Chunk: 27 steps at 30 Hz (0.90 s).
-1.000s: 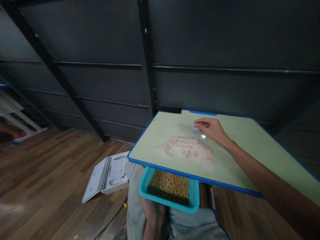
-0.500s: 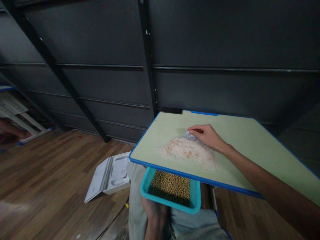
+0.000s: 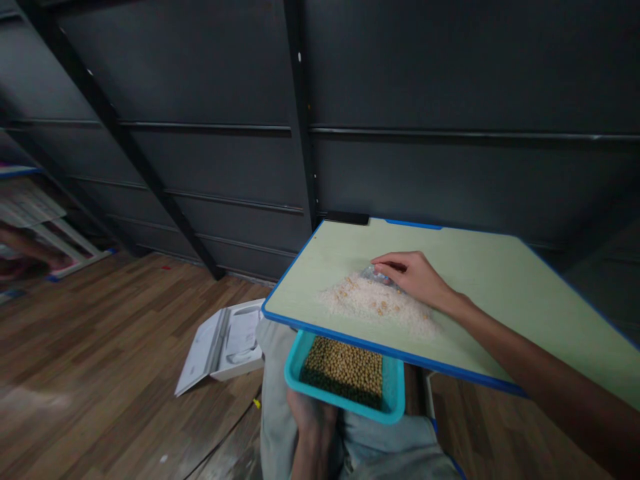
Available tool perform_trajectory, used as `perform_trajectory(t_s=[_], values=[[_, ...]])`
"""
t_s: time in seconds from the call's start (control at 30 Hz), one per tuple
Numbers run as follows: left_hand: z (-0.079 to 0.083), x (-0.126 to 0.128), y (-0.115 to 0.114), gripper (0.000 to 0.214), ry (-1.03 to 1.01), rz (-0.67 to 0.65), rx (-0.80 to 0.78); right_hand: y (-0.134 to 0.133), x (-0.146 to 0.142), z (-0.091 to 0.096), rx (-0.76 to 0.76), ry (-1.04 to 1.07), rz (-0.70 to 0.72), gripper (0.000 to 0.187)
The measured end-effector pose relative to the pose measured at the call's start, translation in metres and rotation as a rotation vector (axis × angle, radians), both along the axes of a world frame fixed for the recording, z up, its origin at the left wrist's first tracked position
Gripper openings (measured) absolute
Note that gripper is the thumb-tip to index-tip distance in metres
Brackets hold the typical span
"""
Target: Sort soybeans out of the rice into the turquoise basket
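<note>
My right hand reaches over the pale green tabletop with its fingers closed on a small clear plastic piece, whose exact kind I cannot make out. That plastic rests at the back edge of a low heap of white rice, in which several yellowish beans are scattered. Below the table's front edge, my left hand grips a turquoise tray from underneath; its fingers are mostly hidden. Tan soybeans fill much of the tray, with dark green beans along its near side.
A dark flat object lies at the table's back left corner, near a dark panelled wall. An open white box and a cable are on the wooden floor at left. Another person's leg shows at far left.
The view has shifted slightly. My right hand has moved a little, with the clear plastic piece showing more at the heap's back edge. My left hand stays under the tray.
</note>
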<state>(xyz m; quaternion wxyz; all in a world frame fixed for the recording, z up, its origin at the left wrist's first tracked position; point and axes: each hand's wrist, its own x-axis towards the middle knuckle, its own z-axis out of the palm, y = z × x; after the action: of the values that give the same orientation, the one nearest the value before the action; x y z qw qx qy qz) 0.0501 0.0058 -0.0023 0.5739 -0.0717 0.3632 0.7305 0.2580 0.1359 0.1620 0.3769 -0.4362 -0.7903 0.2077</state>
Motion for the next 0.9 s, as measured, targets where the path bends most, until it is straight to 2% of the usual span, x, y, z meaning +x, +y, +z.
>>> perform_trajectory(t_s=[0.6,0.9], values=[[0.004,0.002,-0.002,0.026,0.005,-0.001,0.011,-0.019,-0.014,0.008,0.086,-0.064,0.014,0.019],[0.005,0.002,-0.001,0.027,-0.018,-0.010,0.057,-0.025,-0.017,0.008,0.129,-0.024,0.034,0.018]])
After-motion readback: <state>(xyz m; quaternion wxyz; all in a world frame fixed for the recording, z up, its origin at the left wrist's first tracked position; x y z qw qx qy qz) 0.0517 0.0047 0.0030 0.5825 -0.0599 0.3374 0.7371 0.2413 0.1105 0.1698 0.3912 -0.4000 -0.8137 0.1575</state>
